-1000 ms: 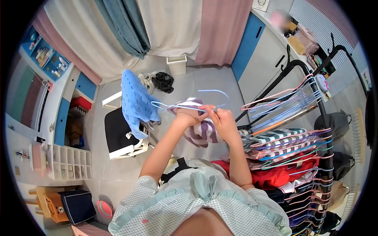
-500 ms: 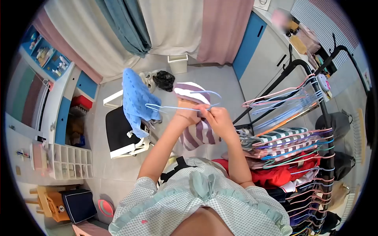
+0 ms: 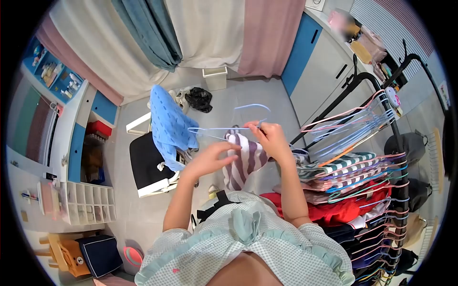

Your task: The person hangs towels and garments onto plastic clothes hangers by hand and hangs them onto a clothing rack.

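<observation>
My right hand grips a light-blue hanger near its middle, with the hook pointing away from me. A purple-and-white striped garment hangs below the hanger by that hand; how it attaches there is hidden. Just left of the garment, my left hand is open with its fingers apart, and nothing shows in it. The bare left end of the hanger reaches out toward a blue patterned cloth draped over a chair.
At my right stands a black clothes rack with several empty hangers and several hung clothes. A black-seated chair is on the left. Farther back are a white bin and a black plastic bag.
My left hand has let go near the hanger's middle, opened, and moved down and left toward me. The striped garment's upper part has dropped lower. My right hand keeps hold of the hanger.
</observation>
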`<state>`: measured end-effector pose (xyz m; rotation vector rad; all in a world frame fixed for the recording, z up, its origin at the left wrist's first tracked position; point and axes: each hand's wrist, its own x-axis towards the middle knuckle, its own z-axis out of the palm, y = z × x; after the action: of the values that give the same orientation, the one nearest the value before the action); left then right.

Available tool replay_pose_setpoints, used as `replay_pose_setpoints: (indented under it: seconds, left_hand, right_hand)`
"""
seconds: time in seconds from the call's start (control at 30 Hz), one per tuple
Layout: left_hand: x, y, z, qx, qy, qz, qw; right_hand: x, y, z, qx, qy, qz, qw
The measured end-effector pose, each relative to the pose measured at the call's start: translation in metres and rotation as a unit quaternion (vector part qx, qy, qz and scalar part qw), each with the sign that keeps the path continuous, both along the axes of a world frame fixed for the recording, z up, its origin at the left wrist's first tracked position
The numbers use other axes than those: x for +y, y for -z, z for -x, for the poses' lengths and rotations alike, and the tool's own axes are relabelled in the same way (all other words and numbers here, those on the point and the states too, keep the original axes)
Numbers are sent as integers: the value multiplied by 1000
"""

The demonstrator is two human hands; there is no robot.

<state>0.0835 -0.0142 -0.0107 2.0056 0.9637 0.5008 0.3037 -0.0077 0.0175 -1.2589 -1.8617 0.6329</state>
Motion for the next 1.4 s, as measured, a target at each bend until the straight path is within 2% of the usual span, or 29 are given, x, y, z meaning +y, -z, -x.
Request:
replay_pose_setpoints:
  seconds: [0.03, 0.07, 0.13, 0.23, 0.27, 0.33, 0.37, 0.47, 0.57, 0.6, 0.7, 0.8, 0.9, 0.93, 1.03, 1.07, 1.1, 1.17, 1.23, 1.27, 1.4]
  left_hand:
    - [-1, -7, 10, -31, 2, 87, 996]
    - [-2, -14, 17, -8, -47, -7, 999]
    - [-1, -22, 29, 37, -145, -191, 970]
    - [10, -21, 36, 53, -187, -370, 908]
    - [16, -7, 41, 39, -181, -384, 905]
    - [17, 3, 56, 133, -120, -200, 963]
    - [18, 7, 62, 178, -86, -106, 975]
    - [29, 48, 75, 145, -15, 73, 987]
    - [25, 56, 78, -43, -24, 227, 973]
    - [25, 53, 79, -31, -8, 206, 978]
    - [25, 57, 84, -88, -67, 234, 966]
    - [27, 61, 95, -143, -129, 223, 956]
    - [27, 62, 103, -173, -129, 212, 953]
    - [28, 61, 105, -171, -132, 198, 956]
    - [30, 59, 108, -171, -147, 172, 959]
    - [32, 60, 110, -177, -158, 174, 956]
    - [32, 60, 111, -182, -168, 175, 953]
    - [34, 59, 110, -199, -187, 171, 947]
    - [38, 58, 109, -214, -201, 163, 942]
    - [40, 60, 109, -219, -205, 159, 940]
    - [41, 54, 106, -163, -227, 93, 956]
  right_hand:
    - [2, 0, 1, -11, 3, 8, 1000]
    - [3, -1, 4, 9, 8, -4, 1000]
    - [10, 6, 6, -19, 6, -5, 1000]
    - [8, -8, 17, -4, -6, 9, 1000]
    - [6, -13, 21, 12, -11, 19, 1000]
    - [7, -14, 24, -20, -29, 12, 999]
    - [10, -15, 25, -34, -38, 7, 999]
    - [17, -5, 33, -90, -28, -19, 995]
    - [22, -8, 48, -102, 13, -120, 987]
    - [22, -5, 52, -97, 28, -132, 986]
    - [17, -6, 61, -129, 101, -283, 945]
    - [14, 41, 61, -54, 190, -239, 951]
    - [24, 68, 65, 53, 246, -211, 945]
    - [25, 76, 65, 37, 250, -150, 956]
    - [27, 88, 69, 187, 207, -32, 960]
    - [26, 88, 68, 183, 183, 52, 965]
    - [23, 74, 70, 128, 194, 147, 961]
    - [30, 91, 67, 127, 63, 159, 977]
    - [19, 62, 77, 106, -73, 285, 950]
    - [31, 89, 75, 55, -129, 363, 921]
    - [22, 71, 95, 166, -154, 327, 918]
